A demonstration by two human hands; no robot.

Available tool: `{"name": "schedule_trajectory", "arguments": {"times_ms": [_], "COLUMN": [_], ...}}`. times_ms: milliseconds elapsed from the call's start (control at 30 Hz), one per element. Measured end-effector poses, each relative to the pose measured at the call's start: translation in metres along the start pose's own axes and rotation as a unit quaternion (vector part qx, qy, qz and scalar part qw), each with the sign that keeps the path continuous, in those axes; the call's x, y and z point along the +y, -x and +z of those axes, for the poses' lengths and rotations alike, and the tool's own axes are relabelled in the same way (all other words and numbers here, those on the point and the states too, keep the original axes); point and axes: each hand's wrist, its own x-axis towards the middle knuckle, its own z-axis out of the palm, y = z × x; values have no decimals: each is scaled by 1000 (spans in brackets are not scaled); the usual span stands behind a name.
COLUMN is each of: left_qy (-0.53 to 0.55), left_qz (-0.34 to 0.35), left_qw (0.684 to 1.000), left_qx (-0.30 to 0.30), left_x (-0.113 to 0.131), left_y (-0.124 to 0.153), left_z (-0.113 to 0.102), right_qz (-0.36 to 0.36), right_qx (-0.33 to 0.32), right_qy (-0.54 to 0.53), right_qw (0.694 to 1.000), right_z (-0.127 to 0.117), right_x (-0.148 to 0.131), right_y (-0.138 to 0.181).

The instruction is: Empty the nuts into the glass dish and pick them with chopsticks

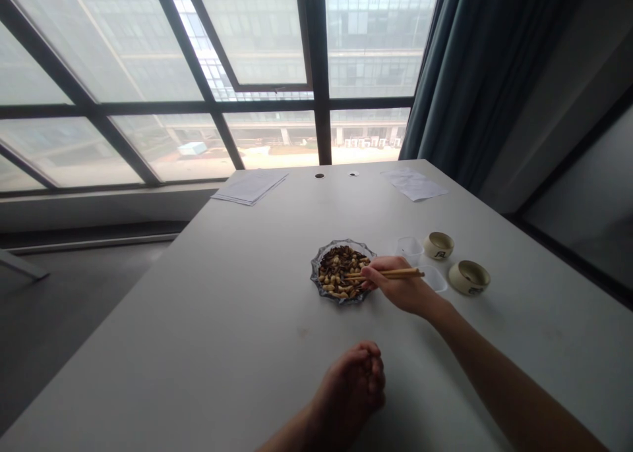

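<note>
A glass bowl [316, 267] of mixed nuts and dark seeds sits near the middle of the white table [237, 307]. My right hand [398, 284] is just right of it, closed on a pair of wooden chopsticks [390, 274] whose tips reach over the bowl's contents. Nearer to me, my left hand [352, 389] rests on the table with its fingers curled in, apart from the bowl; nothing shows in it.
Two small clear plastic cups [409, 248] and two cream ceramic cups [438, 244] stand right of the bowl. Papers [251, 186] lie at the far left edge, another sheet [414, 184] at the far right. Windows and a curtain are behind.
</note>
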Motion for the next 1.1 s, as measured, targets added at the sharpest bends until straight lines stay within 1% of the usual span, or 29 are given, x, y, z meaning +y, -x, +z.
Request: {"name": "schedule_trajectory", "arguments": {"times_ms": [167,633,867,1000,1100], "left_qy": [-6,-5,-10,-10,-11], "left_qz": [1,0,5,1,4], "left_qw": [1000,1000,1000,1000,1000], "left_qx": [3,0,-3,-2,-4], "left_x": [0,0,-1,-1,0], "left_y": [0,-1,-1,0,-1], "left_z": [1,-2,-1,-1,-1], "right_qz": [19,-39,-25,-40,-43], "right_qx": [13,-5,-13,-14,2], "right_qy": [-14,89,87,104,102], "right_qw": [1000,995,996,994,994], "right_z": [-3,0,-1,-1,0], "right_x": [-1,-10,-16,-16,-15], "right_y": [2,6,7,7,7]}}
